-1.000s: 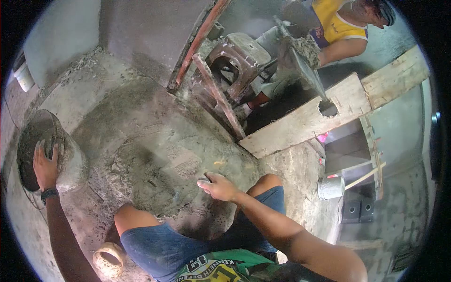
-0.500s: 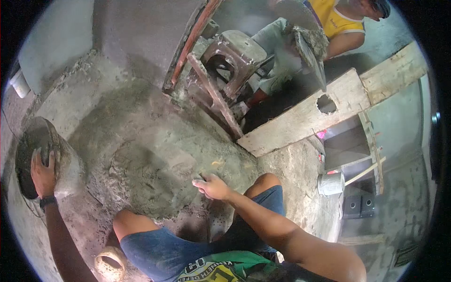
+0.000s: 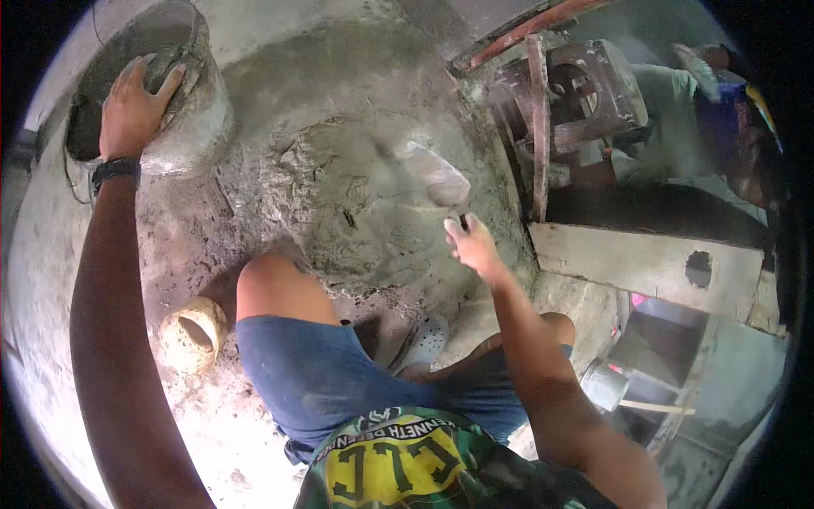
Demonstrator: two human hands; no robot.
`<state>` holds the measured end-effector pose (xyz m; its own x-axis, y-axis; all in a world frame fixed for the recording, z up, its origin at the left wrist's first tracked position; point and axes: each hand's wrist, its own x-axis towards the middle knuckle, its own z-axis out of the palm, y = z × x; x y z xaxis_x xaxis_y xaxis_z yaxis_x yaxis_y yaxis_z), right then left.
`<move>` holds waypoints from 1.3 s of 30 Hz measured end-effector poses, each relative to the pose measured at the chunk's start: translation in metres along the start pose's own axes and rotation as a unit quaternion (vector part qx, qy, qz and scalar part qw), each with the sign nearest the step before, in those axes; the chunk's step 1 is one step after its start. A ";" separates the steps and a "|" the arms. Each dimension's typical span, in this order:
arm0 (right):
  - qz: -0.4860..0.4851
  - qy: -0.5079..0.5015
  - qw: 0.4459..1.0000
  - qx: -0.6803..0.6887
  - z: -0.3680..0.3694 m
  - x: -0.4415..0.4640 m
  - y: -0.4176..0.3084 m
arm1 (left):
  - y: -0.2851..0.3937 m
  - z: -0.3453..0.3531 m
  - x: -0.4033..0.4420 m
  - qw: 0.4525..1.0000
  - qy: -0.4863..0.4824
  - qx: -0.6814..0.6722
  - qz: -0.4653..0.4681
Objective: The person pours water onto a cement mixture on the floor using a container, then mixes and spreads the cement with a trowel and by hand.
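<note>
At the upper left, my left hand (image 3: 136,110) grips the rim of a cement-crusted bucket (image 3: 193,136), its fingers reaching over the edge into the mouth. The bucket leans over on its side, its opening facing up and left. My right hand (image 3: 475,244) is closed round the dark handle of a trowel (image 3: 438,176). The trowel's metal blade points up and left, over or against the wet grey mortar (image 3: 348,204). Whether the blade touches the mortar, I cannot tell. That mortar lies spread in a rough heap on the floor in front of my knees.
A small crusted container (image 3: 193,335) lies by my left knee. To the right are a wooden board (image 3: 627,259) with a hole, an upright stick (image 3: 539,127) and a dirty plastic stool (image 3: 623,85). Another person (image 3: 670,110) is beyond the board. A metal pail (image 3: 604,384) stands lower right.
My view has shifted, so the bucket and mortar sit higher. My right hand has moved away from my body, and the trowel blade now shows plainly. My left hand stays on the bucket rim.
</note>
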<state>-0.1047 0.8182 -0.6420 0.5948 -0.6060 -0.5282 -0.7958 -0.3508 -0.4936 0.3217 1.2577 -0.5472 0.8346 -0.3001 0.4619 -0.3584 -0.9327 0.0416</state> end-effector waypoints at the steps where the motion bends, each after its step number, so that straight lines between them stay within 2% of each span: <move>1: 0.041 0.002 0.999 -0.004 -0.002 0.026 0.002 | -0.001 0.002 0.001 1.000 -0.001 -0.003 0.001; 2: 0.081 0.004 0.997 -0.007 -0.005 0.051 0.003 | -0.002 0.003 0.001 1.000 0.002 -0.010 0.011; 4: 0.101 0.009 0.994 -0.027 -0.005 0.095 0.017 | 0.000 0.001 -0.001 1.000 0.001 -0.012 0.003; 6: 0.147 0.196 0.967 -0.075 -0.002 0.116 0.010 | -0.007 0.012 0.001 1.000 0.008 -0.007 0.007; 7: 0.145 0.198 0.967 -0.073 -0.003 0.138 0.020 | -0.010 0.016 0.002 1.000 0.014 0.003 0.010; 9: 0.110 0.277 0.942 -0.154 -0.002 0.185 0.060 | -0.007 0.007 0.004 1.000 -0.011 -0.003 -0.001; 11: 0.190 0.233 0.950 -0.079 -0.006 0.197 0.069 | -0.008 0.014 0.006 0.999 -0.024 0.032 -0.021; 14: 0.190 0.219 0.952 -0.098 -0.008 0.231 0.132 | -0.034 0.044 0.007 0.995 -0.018 0.092 0.041; 15: 0.186 0.220 0.953 -0.099 -0.009 0.235 0.149 | -0.030 0.039 0.007 0.996 -0.015 0.082 0.019; 17: 0.214 0.217 0.951 -0.061 -0.007 0.211 0.126 | -0.024 0.031 0.008 0.997 -0.011 0.072 -0.002; 19: 0.119 0.233 0.945 -0.195 -0.002 0.198 0.125 | -0.021 0.030 0.010 0.997 -0.021 0.068 -0.015; 20: 0.120 0.234 0.945 -0.196 0.003 0.192 0.121 | -0.023 0.030 0.010 0.997 -0.021 0.068 -0.014; 23: 0.088 0.183 0.966 -0.161 0.041 0.170 0.111 | -0.029 0.031 0.008 0.991 -0.032 0.113 0.071; 24: 0.083 0.186 0.964 -0.172 0.061 0.163 0.108 | -0.026 0.029 0.008 0.994 -0.020 0.098 0.053; 26: 0.067 0.110 0.976 -0.176 0.090 0.115 0.078 | -0.023 0.031 0.009 0.996 -0.008 0.078 0.037; 27: 0.061 0.127 0.970 -0.199 0.108 0.087 0.054 | -0.027 0.034 0.010 0.997 -0.005 0.065 0.028; 30: 0.003 0.075 0.980 -0.184 0.141 0.041 0.035 | -0.038 0.042 0.006 0.996 -0.006 0.076 0.037; 32: -0.056 -0.033 0.974 -0.217 0.134 0.020 0.006 | -0.034 0.039 0.005 0.993 -0.011 0.102 0.059; 35: -0.065 -0.007 0.980 -0.186 0.105 0.056 -0.009 | -0.033 0.035 0.003 0.997 -0.021 0.066 0.029; 37: -0.027 0.089 0.976 -0.195 0.083 0.116 -0.018 | -0.041 0.043 0.005 0.993 -0.009 0.105 0.054; 39: -0.044 0.147 0.979 -0.132 0.057 0.190 -0.026 | -0.041 0.042 0.008 0.993 -0.005 0.094 0.065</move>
<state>0.0354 0.7529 -0.7688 0.6351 -0.7303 -0.2515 -0.7675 -0.5602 -0.3116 0.3603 1.2848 -0.5824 0.7911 -0.4208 0.4441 -0.3787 -0.9069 -0.1847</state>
